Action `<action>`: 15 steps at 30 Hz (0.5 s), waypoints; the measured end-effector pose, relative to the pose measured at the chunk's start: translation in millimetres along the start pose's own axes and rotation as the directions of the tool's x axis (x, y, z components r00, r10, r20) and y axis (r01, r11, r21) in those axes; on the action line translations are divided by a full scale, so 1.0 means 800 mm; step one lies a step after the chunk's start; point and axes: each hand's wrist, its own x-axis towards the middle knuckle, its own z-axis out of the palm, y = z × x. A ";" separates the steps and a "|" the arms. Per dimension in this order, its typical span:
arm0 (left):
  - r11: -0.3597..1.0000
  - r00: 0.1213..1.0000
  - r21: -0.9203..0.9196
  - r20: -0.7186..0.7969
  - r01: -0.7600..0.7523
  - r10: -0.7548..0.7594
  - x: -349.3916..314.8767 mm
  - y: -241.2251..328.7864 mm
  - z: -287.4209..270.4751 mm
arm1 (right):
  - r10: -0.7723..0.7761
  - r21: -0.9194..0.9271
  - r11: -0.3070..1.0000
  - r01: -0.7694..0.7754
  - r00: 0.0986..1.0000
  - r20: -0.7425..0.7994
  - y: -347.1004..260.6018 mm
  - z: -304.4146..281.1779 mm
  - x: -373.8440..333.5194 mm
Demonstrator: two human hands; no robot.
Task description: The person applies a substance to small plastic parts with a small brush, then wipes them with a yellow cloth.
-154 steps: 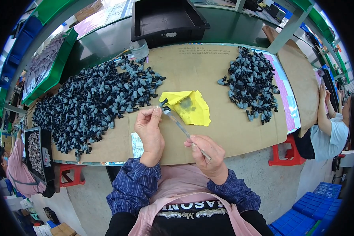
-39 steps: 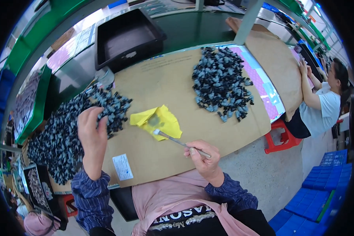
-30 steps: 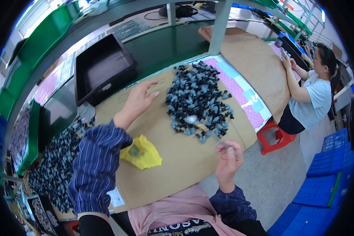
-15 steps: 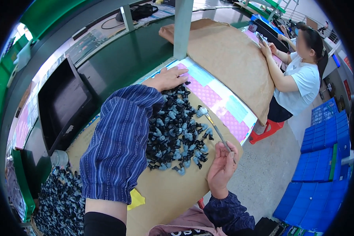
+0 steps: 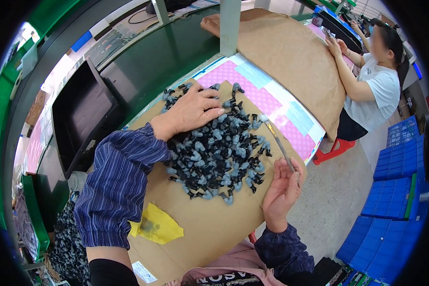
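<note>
A heap of small grey-and-black moulded pieces [image 5: 214,157] lies on a brown cardboard sheet [image 5: 209,229] in front of me. My left hand [image 5: 190,109] rests palm down on the far part of this heap, its fingers stretched out and slightly spread. Some pieces lie beyond the fingertips. At the right edge of the cardboard, my right hand [image 5: 281,190] grips a thin paintbrush [image 5: 280,143] by its handle. The brush's whitish bristles point away from me, beside the heap's far right side.
A yellow cloth [image 5: 161,226] lies near my left sleeve. To the left are a black bin [image 5: 83,119], a clear jar [image 5: 77,181] and another heap of pieces [image 5: 69,243]. Brown paper [image 5: 286,62] covers the far table, where a co-worker [image 5: 376,86] sits. Blue crates [image 5: 391,200] stand right.
My left hand has drawn back from the far edge onto the heap, and pieces at the far side now lie more spread out. More of the yellow cloth shows. The right hand keeps the paintbrush.
</note>
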 end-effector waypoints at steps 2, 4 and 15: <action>1.000 0.999 -0.030 0.054 0.000 0.002 -0.023 0.007 -0.007 | 0.008 -0.007 1.000 -0.008 1.000 0.007 0.001 -0.001 0.002; 1.000 1.000 0.026 0.004 0.007 -0.007 -0.053 0.014 -0.006 | 0.018 -0.012 1.000 -0.018 1.000 0.019 0.001 0.003 0.003; 0.978 0.990 -0.169 -0.056 0.121 -0.132 -0.078 0.018 -0.060 | 0.032 -0.100 0.995 -0.029 0.999 0.027 -0.003 0.022 0.040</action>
